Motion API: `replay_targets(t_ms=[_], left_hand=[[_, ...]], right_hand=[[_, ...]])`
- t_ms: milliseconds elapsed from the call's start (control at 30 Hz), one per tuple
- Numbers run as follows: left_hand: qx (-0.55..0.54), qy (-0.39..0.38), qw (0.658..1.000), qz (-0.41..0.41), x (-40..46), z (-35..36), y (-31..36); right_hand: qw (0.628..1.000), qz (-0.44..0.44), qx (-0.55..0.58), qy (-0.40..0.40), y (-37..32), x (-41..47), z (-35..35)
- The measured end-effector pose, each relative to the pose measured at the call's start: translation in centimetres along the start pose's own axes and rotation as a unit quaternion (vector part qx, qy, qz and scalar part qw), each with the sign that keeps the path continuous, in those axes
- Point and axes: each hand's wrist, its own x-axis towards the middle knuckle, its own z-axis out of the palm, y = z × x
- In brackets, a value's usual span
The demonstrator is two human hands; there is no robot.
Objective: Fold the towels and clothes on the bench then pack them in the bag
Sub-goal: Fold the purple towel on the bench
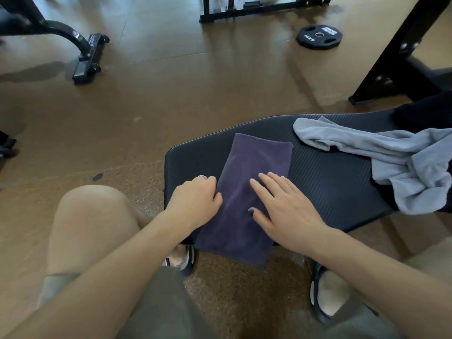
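A dark purple towel (pixel 247 177) lies folded into a long strip across the black padded bench (pixel 330 177), its near end hanging over the bench's front edge. My right hand (pixel 286 211) presses flat on the towel's right half, fingers straight. At the towel's left edge my left hand (pixel 195 204) has its fingers curled and grips the cloth. A crumpled grey towel (pixel 391 162) lies on the right part of the bench. Dark clothing (pixel 425 113) sits at the bench's far right. No bag is in view.
The brown gym floor surrounds the bench. A black 10 kg weight plate (pixel 319 36) lies on the floor at the back right. Black machine frames stand at the back left (pixel 88 57) and right (pixel 396 59). My knee (pixel 93 216) and sandalled feet are below the bench.
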Motion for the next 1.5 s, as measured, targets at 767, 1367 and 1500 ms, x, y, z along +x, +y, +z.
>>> replay_targets(t_ms=[767, 1367, 1500], left_hand=[[-0.100, -0.053, 0.988, -0.105, 0.1, -0.4, 0.2], [-0.105, -0.025, 0.990, -0.091, -0.6, 0.0, 0.0], [-0.072, -0.021, 0.995, -0.071, -0.6, 0.4, 0.3]], right_hand=[[0.998, -0.041, -0.001, -0.038, 0.0, -2.8, 1.2], [0.994, -0.101, -0.001, -0.051, -0.5, -4.1, 1.9], [0.993, -0.103, 0.004, -0.049, -0.4, -4.1, 2.0]])
